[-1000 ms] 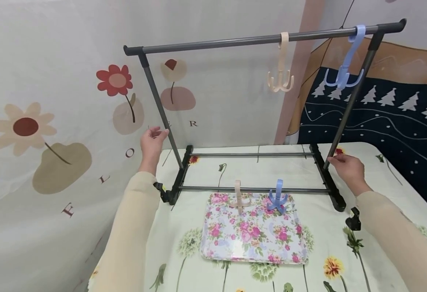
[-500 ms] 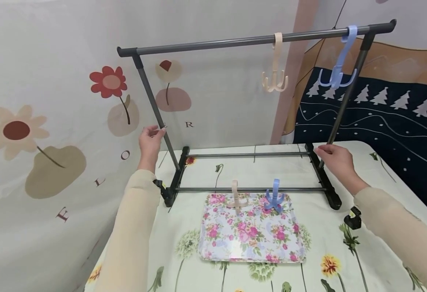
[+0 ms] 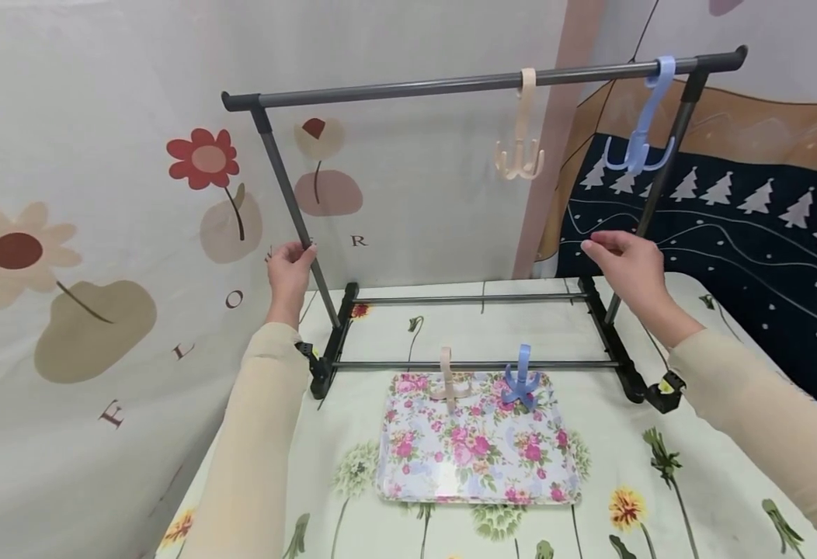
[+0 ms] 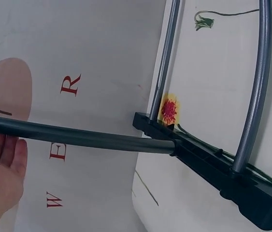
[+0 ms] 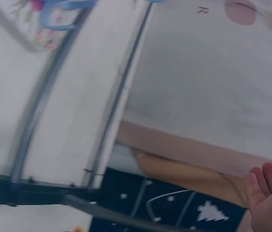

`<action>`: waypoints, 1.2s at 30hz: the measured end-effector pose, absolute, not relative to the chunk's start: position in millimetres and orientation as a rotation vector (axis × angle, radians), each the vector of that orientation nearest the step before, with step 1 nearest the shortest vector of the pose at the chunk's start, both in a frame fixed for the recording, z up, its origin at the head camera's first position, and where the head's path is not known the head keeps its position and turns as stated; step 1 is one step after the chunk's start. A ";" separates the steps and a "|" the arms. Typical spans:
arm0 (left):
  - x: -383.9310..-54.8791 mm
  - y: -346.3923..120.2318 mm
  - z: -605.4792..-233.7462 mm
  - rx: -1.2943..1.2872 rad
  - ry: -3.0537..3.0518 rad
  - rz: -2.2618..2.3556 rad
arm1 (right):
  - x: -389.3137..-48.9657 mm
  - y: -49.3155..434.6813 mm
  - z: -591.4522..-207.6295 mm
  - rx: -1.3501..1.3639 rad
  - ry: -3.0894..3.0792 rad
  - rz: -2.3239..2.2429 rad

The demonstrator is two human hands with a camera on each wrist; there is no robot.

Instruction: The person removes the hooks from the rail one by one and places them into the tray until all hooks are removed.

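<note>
A dark grey metal rack stands on the table, its top bar [image 3: 415, 88] raised on two slanted posts. My left hand [image 3: 288, 279] holds the left post [image 3: 286, 186] between thumb and fingers, about halfway up. In the left wrist view the fingers [image 4: 3, 147] lie behind that post. My right hand [image 3: 632, 272] overlaps the right post [image 3: 651, 198] in the head view, fingers loosely bent and holding nothing. On the bar hang a beige four-prong hook [image 3: 524, 116] and, near the right end, a blue one [image 3: 651, 109].
A floral tray [image 3: 471, 477] lies before the rack's lower front bar [image 3: 380, 365]. Another beige hook [image 3: 446, 376] and blue hook [image 3: 523, 380] rest at its back edge. A printed curtain [image 3: 408, 178] hangs behind the table [image 3: 534, 330].
My right hand has come off the lower right post and risen. The left hand stays at the left post, its fingers now closer around it. The view has shifted slightly.
</note>
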State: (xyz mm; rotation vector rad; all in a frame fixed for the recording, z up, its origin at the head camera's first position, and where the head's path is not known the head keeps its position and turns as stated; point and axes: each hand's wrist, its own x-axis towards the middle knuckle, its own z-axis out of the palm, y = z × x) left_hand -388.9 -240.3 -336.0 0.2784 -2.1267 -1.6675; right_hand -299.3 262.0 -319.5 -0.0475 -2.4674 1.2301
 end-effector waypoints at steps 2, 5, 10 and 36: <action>-388.9 -239.8 -336.0 0.271 -2.131 -1.660 | -298.4 259.6 -309.5 -0.049 -2.429 1.229; -389.4 -239.3 -336.3 0.253 -2.136 -1.649 | -295.6 259.1 -294.6 -0.072 -2.363 1.243; -390.9 -239.1 -338.0 0.241 -2.154 -1.626 | -291.1 265.9 -269.2 -0.103 -2.224 1.282; -387.8 -240.5 -335.6 0.256 -2.200 -1.572 | -339.4 273.1 -191.0 -0.355 -1.908 1.460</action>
